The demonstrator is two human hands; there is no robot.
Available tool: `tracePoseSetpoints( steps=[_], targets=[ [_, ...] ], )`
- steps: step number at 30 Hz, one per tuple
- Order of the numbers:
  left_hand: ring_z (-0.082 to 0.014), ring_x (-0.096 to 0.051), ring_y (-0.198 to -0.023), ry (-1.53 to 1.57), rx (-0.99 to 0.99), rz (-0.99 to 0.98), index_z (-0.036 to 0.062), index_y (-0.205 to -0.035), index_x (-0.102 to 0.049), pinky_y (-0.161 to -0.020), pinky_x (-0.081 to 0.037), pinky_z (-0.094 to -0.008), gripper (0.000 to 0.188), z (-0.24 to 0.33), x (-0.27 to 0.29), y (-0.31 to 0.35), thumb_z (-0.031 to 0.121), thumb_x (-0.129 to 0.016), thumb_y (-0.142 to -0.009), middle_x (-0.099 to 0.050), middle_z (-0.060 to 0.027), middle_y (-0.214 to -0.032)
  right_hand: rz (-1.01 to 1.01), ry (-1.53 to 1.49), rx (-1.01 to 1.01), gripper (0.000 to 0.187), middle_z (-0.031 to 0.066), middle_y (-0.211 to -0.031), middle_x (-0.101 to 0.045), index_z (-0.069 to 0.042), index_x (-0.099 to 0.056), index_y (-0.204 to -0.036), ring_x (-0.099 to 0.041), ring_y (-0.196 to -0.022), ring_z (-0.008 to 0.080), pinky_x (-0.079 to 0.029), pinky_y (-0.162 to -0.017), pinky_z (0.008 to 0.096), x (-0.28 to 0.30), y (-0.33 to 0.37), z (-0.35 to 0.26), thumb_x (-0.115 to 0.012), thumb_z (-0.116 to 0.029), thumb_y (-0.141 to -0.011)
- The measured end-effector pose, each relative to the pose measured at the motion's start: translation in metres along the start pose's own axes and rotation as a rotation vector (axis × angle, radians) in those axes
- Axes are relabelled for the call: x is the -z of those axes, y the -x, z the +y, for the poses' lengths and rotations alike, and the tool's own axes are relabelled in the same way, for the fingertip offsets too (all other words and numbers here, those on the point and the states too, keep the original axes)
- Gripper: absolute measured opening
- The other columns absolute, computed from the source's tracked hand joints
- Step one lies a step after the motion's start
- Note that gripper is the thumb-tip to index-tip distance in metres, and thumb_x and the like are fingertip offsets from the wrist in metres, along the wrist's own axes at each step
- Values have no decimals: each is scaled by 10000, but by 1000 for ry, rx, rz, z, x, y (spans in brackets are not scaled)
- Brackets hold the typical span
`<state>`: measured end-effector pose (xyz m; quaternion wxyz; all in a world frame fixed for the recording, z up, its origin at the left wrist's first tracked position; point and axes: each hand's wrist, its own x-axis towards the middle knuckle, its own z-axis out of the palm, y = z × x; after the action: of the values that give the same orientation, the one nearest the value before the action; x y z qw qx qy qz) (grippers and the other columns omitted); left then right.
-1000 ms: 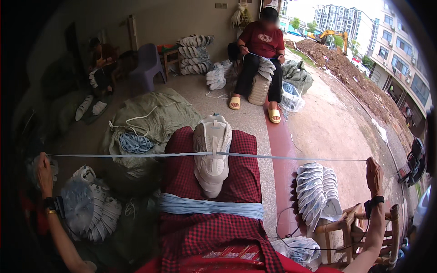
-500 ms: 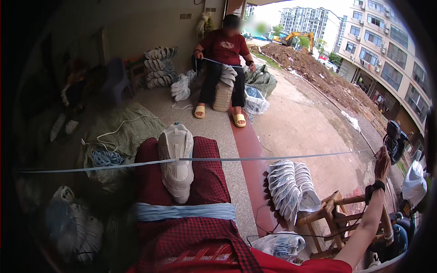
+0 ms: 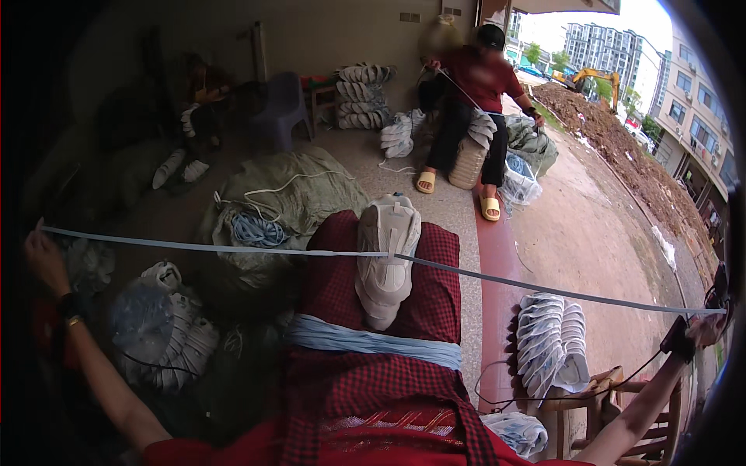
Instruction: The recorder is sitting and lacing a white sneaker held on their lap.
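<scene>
Back in view, left hand (image 3: pixel 43 260) and right hand (image 3: pixel 705 330) (fingers clamped) stretch pale lace (image 3: pixel 233 248) across shoe (image 3: pixel 386 256).

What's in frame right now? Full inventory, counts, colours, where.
shoe upper: 1, off-white, on the lap, lace threaded through it
lace: 1, pale blue-grey, pulled taut between both hands
bundle of laces: 1, light blue, across the lap
checked cloth: 1, red and dark, covering the legs
stack of uppers: 1, white, on the wooden stool at right
wooden stool: 1, brown, lower right
sack: 1, grey-green, floor ahead, blue laces on it
plastic chair: 1, lilac, by the wall
seated person: 1, red top, yellow sandals, ahead
excavator: 1, yellow, outside
left hand: grip on lace end
right hand: grip on other end
</scene>
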<state>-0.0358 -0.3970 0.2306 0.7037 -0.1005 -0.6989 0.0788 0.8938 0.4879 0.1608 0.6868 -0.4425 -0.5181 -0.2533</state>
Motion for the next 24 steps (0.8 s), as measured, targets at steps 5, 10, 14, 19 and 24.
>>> tracePoseSetpoints(
  steps=[5, 10, 14, 19, 24],
  targets=[
    [-145, -655, -1062, 714, 813, 83, 126, -1274, -673, -867, -507, -271, 278, 142, 66, -7, 172, -540, -1035, -693, -41, -1221, 50, -725, -408, 388, 66, -1205, -692, -51, -622, -1326, -641, -1063, 152, -440, -848, 319, -70, 54, -79, -592, -284, -1017],
    [-92, -599, -918, 1689, 1075, 118, -3, -1262, -643, -826, -496, -239, 364, 310, 97, -21, 232, -658, -984, -647, -23, -1032, -324, -1043, -561, 206, 56, -983, -729, -18, -704, -1092, -657, -838, 101, -431, -612, 210, -110, 187, -242, -703, -163, -945],
    [-90, -638, -836, 1927, 1059, -218, -8, -1152, -680, -744, -524, -230, 277, 423, 143, -18, 188, -692, -956, -687, -40, -948, -620, -1258, -700, 156, 14, -856, -688, -26, -702, -1016, -578, -687, 62, -407, -568, 192, -123, 254, -333, -722, -156, -932],
    [-92, -667, -819, 2188, 812, -616, -2, -1036, -684, -730, -548, -230, 156, 521, 175, 14, 127, -689, -949, -692, -47, -893, -340, -1387, -563, 130, 46, -926, -639, -9, -630, -981, -508, -687, 65, -414, -618, 227, -108, 204, -401, -674, -130, -962],
    [-102, -645, -808, 2258, 630, -612, -8, -1013, -623, -705, -542, -246, 122, 559, 187, 25, 80, -671, -943, -667, -58, -919, -244, -1363, -605, 101, 45, -947, -606, -36, -599, -972, -507, -732, 83, -414, -652, 220, -112, 153, -424, -635, -130, -977]
  ],
)
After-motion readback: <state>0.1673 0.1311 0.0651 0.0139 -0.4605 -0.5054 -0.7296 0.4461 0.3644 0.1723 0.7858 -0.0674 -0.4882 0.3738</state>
